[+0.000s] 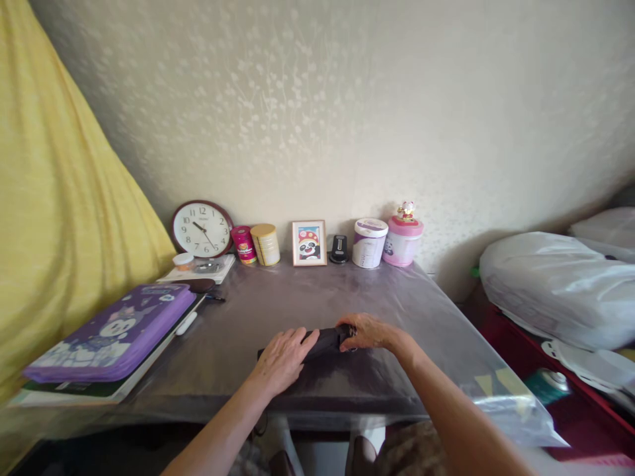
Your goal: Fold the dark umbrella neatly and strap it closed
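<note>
A folded black umbrella (325, 342) lies crosswise near the front of the table, with both hands on it. My left hand (286, 359) rests over its left part, fingers curved across it and thumb along the near side. At the right end, my right hand (366, 330) wraps its fingers round the umbrella. Much of the left part is hidden beneath my left hand; only a dark tip shows beyond it.
The grey table (278, 297) has a clear plastic cover. A purple case (114, 330) lies on books at left. Along the wall stand a clock (202, 229), tins, a framed panda picture (309, 243) and tubs. White bags (555, 284) sit beyond the right edge.
</note>
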Available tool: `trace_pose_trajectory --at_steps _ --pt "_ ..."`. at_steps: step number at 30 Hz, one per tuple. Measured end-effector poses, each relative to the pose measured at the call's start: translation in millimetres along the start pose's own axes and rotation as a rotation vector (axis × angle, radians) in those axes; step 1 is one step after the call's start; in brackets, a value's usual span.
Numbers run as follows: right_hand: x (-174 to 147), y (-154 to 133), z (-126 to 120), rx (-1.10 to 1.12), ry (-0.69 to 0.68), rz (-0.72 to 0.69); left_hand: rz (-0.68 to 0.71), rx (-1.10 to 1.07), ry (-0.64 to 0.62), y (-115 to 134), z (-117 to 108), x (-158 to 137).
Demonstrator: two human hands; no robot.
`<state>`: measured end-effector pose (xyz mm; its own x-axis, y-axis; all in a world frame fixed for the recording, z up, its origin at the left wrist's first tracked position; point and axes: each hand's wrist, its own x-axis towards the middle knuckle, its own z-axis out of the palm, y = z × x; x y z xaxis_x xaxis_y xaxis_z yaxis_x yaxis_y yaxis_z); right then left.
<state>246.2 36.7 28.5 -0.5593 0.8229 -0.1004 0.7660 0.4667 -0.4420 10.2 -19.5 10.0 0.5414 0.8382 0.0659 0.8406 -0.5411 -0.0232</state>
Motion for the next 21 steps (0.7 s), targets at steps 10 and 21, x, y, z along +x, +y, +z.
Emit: trace_pose_trajectory --at_steps 10,21 --pt "7.0 -11.7 10.2 -0.213 -0.025 -0.021 -0.049 -0.063 -0.033 1.6 -1.3 0.3" --pt "1.0 -36.1 -20.0 -0.44 0.39 -0.377 -0.245 -1.104 -0.25 -16.3 -4.9 2.2"
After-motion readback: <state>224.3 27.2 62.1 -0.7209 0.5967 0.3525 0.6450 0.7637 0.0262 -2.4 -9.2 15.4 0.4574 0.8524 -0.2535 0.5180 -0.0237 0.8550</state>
